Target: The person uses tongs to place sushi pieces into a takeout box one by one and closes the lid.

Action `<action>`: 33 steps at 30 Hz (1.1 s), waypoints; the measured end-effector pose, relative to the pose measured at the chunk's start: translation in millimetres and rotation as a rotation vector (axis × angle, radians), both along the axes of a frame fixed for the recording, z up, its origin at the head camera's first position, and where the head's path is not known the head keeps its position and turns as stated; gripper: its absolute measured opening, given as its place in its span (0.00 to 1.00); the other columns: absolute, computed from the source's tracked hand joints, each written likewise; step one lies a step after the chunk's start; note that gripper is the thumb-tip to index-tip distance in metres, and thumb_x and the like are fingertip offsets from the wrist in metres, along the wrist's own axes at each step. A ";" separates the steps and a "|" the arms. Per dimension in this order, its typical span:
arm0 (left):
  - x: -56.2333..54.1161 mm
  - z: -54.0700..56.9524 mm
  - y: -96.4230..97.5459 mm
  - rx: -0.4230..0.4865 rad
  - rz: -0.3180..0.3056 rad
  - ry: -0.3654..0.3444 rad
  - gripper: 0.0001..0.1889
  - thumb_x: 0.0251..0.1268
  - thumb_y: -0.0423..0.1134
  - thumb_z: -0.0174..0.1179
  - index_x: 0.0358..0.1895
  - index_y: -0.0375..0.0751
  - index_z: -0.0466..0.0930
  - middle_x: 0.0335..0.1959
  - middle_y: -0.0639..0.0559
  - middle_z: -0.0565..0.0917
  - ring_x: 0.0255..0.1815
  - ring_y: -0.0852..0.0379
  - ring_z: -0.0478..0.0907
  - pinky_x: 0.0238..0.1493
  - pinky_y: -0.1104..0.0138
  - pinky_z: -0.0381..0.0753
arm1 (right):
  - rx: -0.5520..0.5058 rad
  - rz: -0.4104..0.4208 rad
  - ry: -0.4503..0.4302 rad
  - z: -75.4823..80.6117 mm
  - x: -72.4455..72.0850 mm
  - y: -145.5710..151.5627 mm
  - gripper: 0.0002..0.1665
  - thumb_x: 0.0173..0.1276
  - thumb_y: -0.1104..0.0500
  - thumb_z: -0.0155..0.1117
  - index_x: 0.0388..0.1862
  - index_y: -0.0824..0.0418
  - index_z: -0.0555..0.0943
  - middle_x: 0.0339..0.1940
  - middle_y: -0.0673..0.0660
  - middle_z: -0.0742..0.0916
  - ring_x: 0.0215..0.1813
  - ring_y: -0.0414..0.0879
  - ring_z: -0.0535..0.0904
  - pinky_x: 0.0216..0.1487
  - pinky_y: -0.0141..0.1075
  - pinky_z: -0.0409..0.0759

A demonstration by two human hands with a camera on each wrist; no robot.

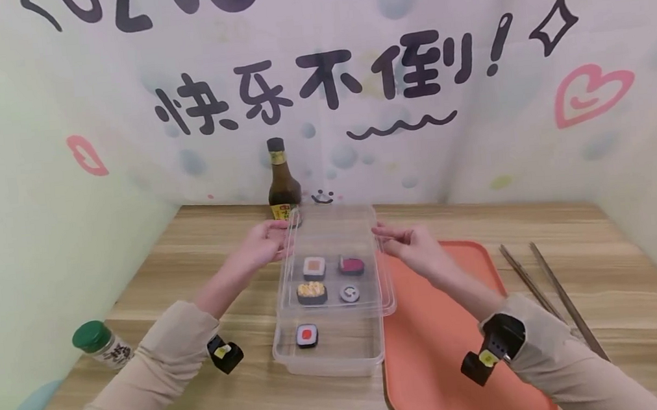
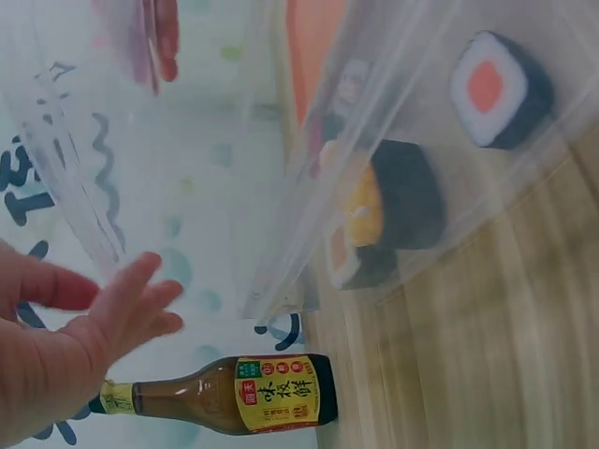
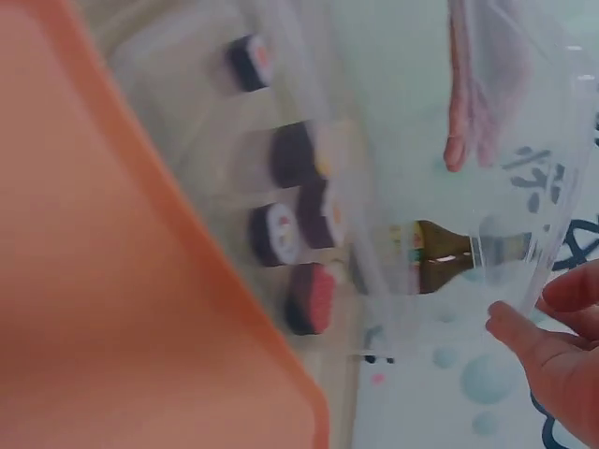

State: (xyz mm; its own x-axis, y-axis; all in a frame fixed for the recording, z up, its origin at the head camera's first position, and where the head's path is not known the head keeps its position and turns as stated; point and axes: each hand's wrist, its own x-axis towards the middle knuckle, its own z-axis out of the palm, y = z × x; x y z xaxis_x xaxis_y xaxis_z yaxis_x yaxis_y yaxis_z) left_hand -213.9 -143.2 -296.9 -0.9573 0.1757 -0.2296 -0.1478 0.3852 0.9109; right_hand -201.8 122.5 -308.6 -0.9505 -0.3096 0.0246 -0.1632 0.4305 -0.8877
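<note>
My left hand (image 1: 265, 243) pinches the left edge of a clear plastic lid (image 1: 336, 222), and my right hand (image 1: 417, 249) pinches its right edge. The lid is held tilted above a clear plastic container (image 1: 331, 365), overlapping its far part in the head view. Inside the container sit several sushi pieces: one with a red centre (image 1: 307, 336) at the front, one with an orange topping (image 2: 367, 208), a dark red one (image 3: 311, 299), a small round roll (image 1: 349, 293) and a square one (image 1: 314, 267).
An orange tray (image 1: 429, 352) lies right beside the container, with metal chopsticks (image 1: 566, 301) farther right. A brown sauce bottle (image 1: 283, 183) stands behind, near the left hand. A green-capped shaker (image 1: 103, 345) is at the left edge. Behind the table hangs a printed cloth (image 1: 324, 153).
</note>
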 end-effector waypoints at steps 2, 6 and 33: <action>3.3 -5.5 -1.0 -0.106 -0.052 0.026 0.24 0.70 0.33 0.39 0.66 0.25 0.52 0.62 0.28 0.66 0.61 0.40 0.69 0.63 0.58 0.73 | 0.107 0.004 0.057 -8.1 3.7 -4.0 0.22 0.67 0.61 0.53 0.59 0.68 0.72 0.64 0.63 0.72 0.59 0.53 0.75 0.53 0.39 0.81; 7.6 -14.9 -0.8 -0.280 -0.141 0.079 0.27 0.68 0.36 0.43 0.64 0.20 0.53 0.64 0.27 0.63 0.65 0.38 0.63 0.68 0.53 0.65 | 0.302 0.019 0.174 -20.7 11.3 -10.7 0.23 0.65 0.58 0.57 0.57 0.67 0.74 0.60 0.66 0.75 0.34 0.51 0.83 0.22 0.29 0.76; -9.2 -43.8 -6.9 -0.217 -0.153 -0.033 0.30 0.66 0.36 0.50 0.67 0.33 0.49 0.60 0.29 0.67 0.52 0.41 0.75 0.38 0.62 0.85 | 0.255 -0.087 -0.100 -33.3 -41.8 -26.0 0.26 0.66 0.61 0.55 0.61 0.72 0.68 0.57 0.72 0.76 0.44 0.53 0.81 0.40 0.43 0.85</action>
